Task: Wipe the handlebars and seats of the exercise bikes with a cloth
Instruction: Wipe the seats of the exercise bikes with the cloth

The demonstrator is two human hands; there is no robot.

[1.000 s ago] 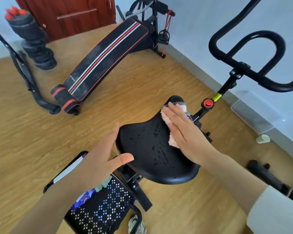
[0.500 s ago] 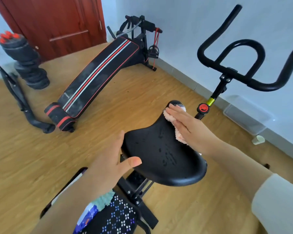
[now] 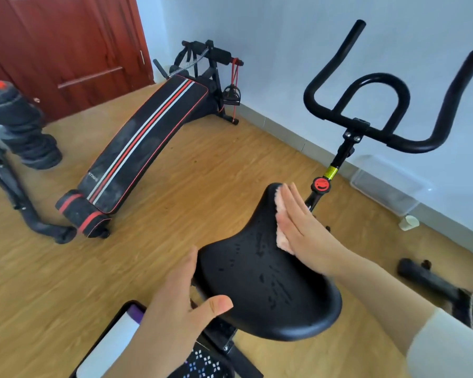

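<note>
A black bike seat [image 3: 268, 285], speckled with wet drops, fills the lower middle of the head view. My right hand [image 3: 303, 225] lies flat on the seat's narrow front right part, pressing a pink cloth [image 3: 281, 238] against it; only the cloth's edge shows under the palm. My left hand [image 3: 180, 304] steadies the seat's left rim, fingers along the side and thumb on top. The black handlebars [image 3: 377, 105] stand beyond, upper right, on a post with a red knob [image 3: 321, 184].
A black sit-up bench [image 3: 145, 143] with red and white stripes lies on the wooden floor at left. Stacked black weights [image 3: 19, 126] stand by a red door. A clear plastic box [image 3: 385, 184] and a small cup [image 3: 408, 222] sit by the wall.
My right hand and the cloth have stayed on the seat's front, sliding slightly to its right side. The camera has tilted upward, bringing more of the handlebars into view.
</note>
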